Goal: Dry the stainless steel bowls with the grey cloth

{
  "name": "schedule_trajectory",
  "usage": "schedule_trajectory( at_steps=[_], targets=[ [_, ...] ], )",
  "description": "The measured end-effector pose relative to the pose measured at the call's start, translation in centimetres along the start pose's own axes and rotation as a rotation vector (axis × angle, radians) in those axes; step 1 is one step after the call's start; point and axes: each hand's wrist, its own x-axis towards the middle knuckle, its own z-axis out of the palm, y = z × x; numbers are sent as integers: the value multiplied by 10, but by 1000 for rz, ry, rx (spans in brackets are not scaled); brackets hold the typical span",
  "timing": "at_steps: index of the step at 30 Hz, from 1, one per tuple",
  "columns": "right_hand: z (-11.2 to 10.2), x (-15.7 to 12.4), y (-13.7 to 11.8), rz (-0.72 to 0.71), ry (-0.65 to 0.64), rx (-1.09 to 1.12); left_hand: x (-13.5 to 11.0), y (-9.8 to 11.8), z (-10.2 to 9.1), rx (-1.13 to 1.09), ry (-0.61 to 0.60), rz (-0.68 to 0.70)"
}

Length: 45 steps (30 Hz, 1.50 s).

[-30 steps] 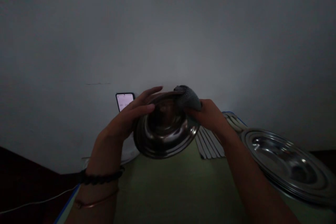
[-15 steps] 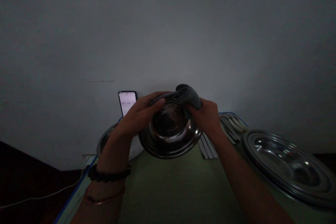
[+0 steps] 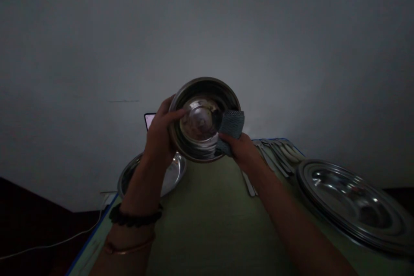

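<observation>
A shiny metal bowl (image 3: 200,125) is held up above the table, its inside turned toward me. My left hand (image 3: 163,131) grips its left rim, thumb over the inner wall and the other fingers behind. In my right hand (image 3: 241,146) is a folded grey-green cloth (image 3: 232,126), pinched under the thumb and lying against the bowl's right side. Below my left forearm, a second metal bowl (image 3: 174,174) rests on the table, partly covered by the arm.
On the right lies a stack of metal plates (image 3: 355,207). Several pieces of cutlery (image 3: 278,157) lie side by side behind them. A phone (image 3: 148,119) leans on the wall, mostly hidden by my left hand. The green table (image 3: 207,228) meets the wall; a white cable (image 3: 64,240) runs off left.
The bowl has risen and tipped so its inside faces me instead of its underside. My left hand has moved to its left rim; the cloth has shifted from the top rim to the right side.
</observation>
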Motion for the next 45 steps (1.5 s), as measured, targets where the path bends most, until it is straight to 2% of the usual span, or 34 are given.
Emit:
schedule_trajectory(
  at_steps=[2,5,9,11,14,17,21,23,25,27,29,31,35,41,45],
  targets=[
    [-14,3,-6,-7,-1,-168,0,8,-10,-15,-120,-152],
    [-31,4,-16,-63,-32,-432,-1,11,-19,5,-246,-284],
    [-36,0,-31,-241,-60,-800,-5,7,-18,56,-469,-393],
    [-34,-3,-36,-302,-21,-871,-7,5,-15,91,-512,-389],
    [-32,-3,-39,-311,63,-856,-8,3,-11,83,-460,-335],
    [-31,-2,-38,-328,122,-842,-6,2,-11,44,-359,-267],
    [-31,-1,-31,-283,108,-877,-1,2,-10,-1,-173,-147],
    [-28,0,-26,-236,123,-814,2,0,-9,-7,-77,-98],
    [-24,1,-21,-267,191,-680,3,-2,-8,-14,4,-98],
    [-22,4,-18,-362,280,-553,4,-6,-7,-34,45,-179],
    [-23,6,-18,-461,358,-509,4,-9,-6,-49,33,-282],
    [-27,8,-19,-551,401,-559,3,-10,-6,-38,-23,-350],
    [-37,10,-18,-690,378,-755,1,-12,-6,-11,-150,-393],
    [-33,7,-15,-802,401,-991,-3,-13,-2,-49,-251,-367],
    [-19,1,-12,-773,292,-1036,-5,-15,2,-31,-320,-369]
  ],
)
